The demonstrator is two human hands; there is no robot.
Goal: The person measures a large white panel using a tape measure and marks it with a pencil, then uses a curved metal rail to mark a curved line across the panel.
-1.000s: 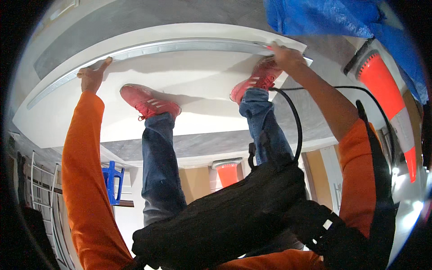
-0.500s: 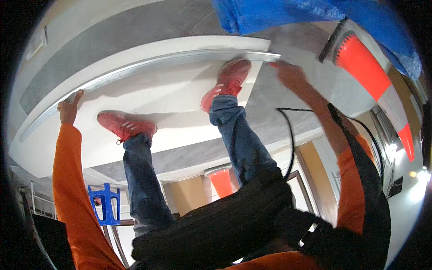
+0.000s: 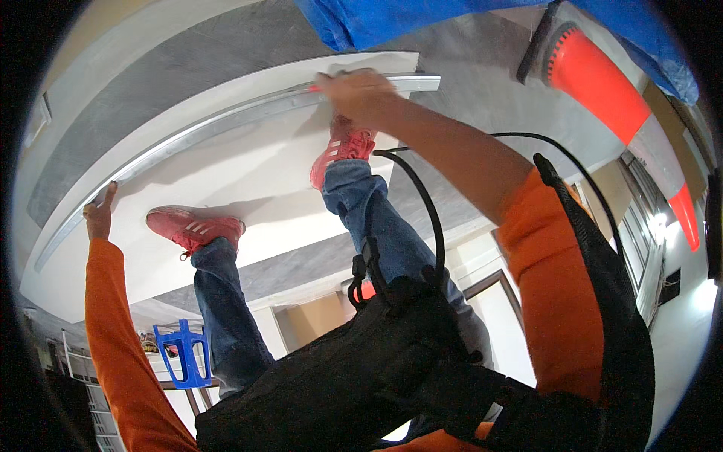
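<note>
A white board (image 3: 98, 279) lies under my red-shoed feet, with a long silver metal straightedge (image 3: 252, 113) along its far side, appearing curved in the fisheye picture. My left hand (image 3: 99, 212) grips the straightedge toward its left end, thumb raised beside it. My right hand (image 3: 358, 98), slightly blurred, is closed on a small red tool (image 3: 314, 88) over the straightedge, right of its middle, above my right shoe (image 3: 331, 166). The tool's working tip is too unclear to make out.
Grey floor (image 3: 474, 90) surrounds the board. A blue sheet (image 3: 376, 19) hangs along the top. An orange-and-white cone (image 3: 595, 79) is at right, a blue plastic stand (image 3: 181, 354) at lower left. A black cord (image 3: 572, 166) loops by my right arm.
My right hand left the straightedge's right end and is now farther left over it, holding the red tool. My left hand stays on the straightedge; the whole view has shifted.
</note>
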